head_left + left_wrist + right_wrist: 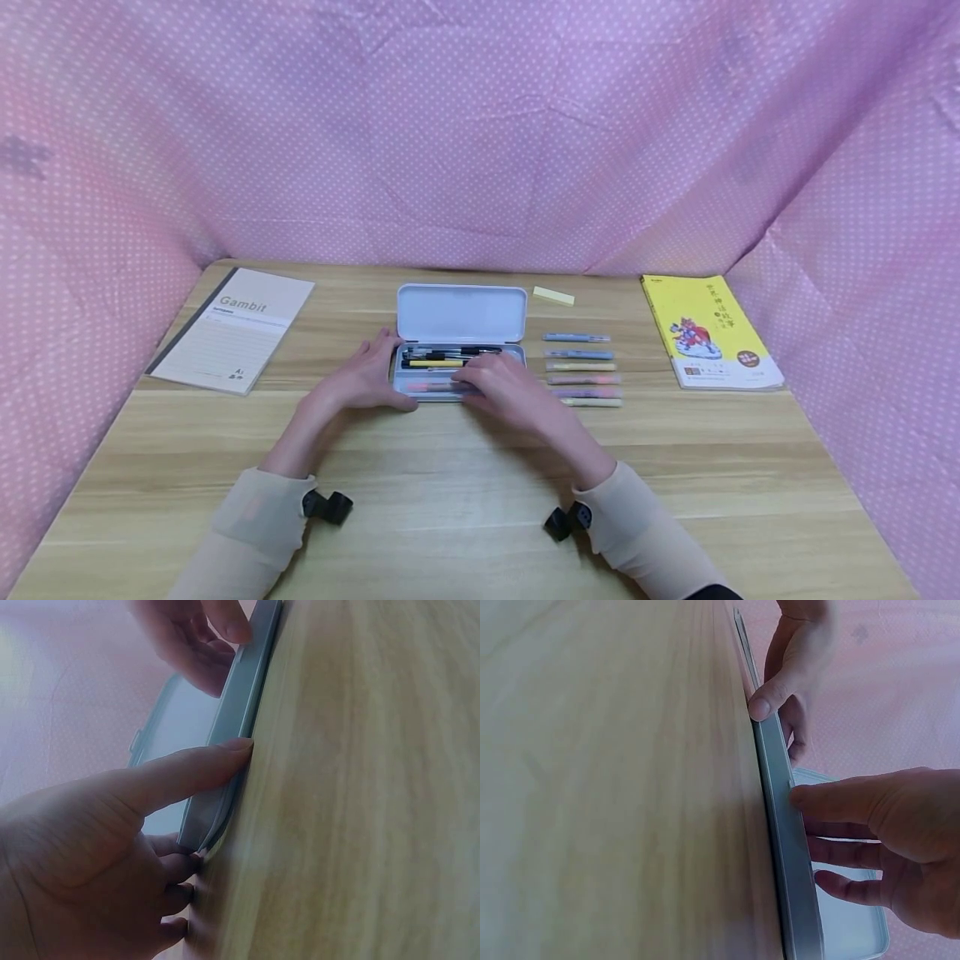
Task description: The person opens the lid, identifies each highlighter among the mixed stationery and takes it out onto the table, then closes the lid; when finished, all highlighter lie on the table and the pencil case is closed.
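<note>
A light blue pencil case [461, 313] stands open on the table with its lid tipped back. My left hand [365, 377] grips its left end, the thumb on the front wall and the fingers round the side. Black pens and a yellow-barrelled pen [435, 363] lie in the rear compartment. In the front compartment is a pinkish highlighter [427, 387]. My right hand [513, 392] reaches over the case's right half, its thumb [810, 796] at the front rim and the other fingertips hidden inside. I cannot tell whether they hold the highlighter.
Several pastel highlighters [583, 379] lie in a column right of the case. Behind them is a pale yellow sticky-note pad [553, 296]. A notebook [232, 333] lies at the left, a yellow book [693, 321] at the right. Pink dotted cloth [480, 150] surrounds the table.
</note>
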Demonstrator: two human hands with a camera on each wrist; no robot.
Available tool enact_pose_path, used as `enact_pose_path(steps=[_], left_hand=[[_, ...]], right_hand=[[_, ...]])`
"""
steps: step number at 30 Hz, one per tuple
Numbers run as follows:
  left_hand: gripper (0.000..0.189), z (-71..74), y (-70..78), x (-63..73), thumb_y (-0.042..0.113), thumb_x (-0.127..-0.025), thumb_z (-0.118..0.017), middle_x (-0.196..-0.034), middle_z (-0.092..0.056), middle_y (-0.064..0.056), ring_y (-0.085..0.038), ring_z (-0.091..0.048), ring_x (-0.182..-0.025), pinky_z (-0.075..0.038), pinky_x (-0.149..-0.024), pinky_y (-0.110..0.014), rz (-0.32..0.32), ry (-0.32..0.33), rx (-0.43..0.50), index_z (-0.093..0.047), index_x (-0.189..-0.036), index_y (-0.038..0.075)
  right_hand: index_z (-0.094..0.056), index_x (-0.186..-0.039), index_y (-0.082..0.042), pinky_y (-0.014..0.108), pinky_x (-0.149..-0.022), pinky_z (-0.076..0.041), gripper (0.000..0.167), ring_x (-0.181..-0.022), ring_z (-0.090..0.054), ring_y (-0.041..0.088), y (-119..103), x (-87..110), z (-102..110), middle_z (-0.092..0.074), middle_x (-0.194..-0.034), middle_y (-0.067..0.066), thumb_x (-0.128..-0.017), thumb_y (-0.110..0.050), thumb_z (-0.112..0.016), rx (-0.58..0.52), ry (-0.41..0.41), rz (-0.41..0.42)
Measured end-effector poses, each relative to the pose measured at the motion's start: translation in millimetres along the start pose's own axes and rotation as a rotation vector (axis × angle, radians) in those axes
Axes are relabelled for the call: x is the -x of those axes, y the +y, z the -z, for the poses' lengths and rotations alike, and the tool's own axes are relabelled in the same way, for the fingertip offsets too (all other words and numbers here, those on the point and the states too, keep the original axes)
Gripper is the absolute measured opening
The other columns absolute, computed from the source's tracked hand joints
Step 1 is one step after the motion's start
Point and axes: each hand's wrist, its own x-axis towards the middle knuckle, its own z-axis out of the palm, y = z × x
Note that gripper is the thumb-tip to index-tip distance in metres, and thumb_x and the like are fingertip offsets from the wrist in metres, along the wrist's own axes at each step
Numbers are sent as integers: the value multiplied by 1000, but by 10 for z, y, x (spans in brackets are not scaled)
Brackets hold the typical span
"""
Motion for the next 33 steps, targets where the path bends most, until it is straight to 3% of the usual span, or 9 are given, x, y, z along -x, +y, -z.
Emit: enact_pose_path(steps=[16, 23, 33], left_hand=[[108, -20, -27, -26, 40, -74, -88, -169, -12, -31, -49, -10, -159, -6, -131, -62, 4, -1, -13, -29, -155, -1], [109, -20, -35, -28, 42, -73, -88, -168, -12, -33, -51, -11, -158, -6, -131, -63, 1, -1, -15, -29, -154, -2], [110, -12, -26, -18, 42, -73, -88, -168, -12, -33, -51, -14, -157, -5, -131, -62, 0, 0, -8, -28, -155, -2]], right_hand=[[-74, -123, -20, 38, -92, -54, 24, -102, -68, 15, -31, 34, -26, -75, -115, -1, -101, -20, -65, 24, -52, -61], [-73, -123, -20, 38, -97, -51, 23, -109, -64, 17, -36, 30, -51, -73, -117, -1, -102, -19, -63, 36, -78, -88], [-74, -116, -17, 36, -95, -51, 18, -107, -62, 17, -34, 38, -53, -70, -112, -1, -103, -21, -63, 38, -60, -81]])
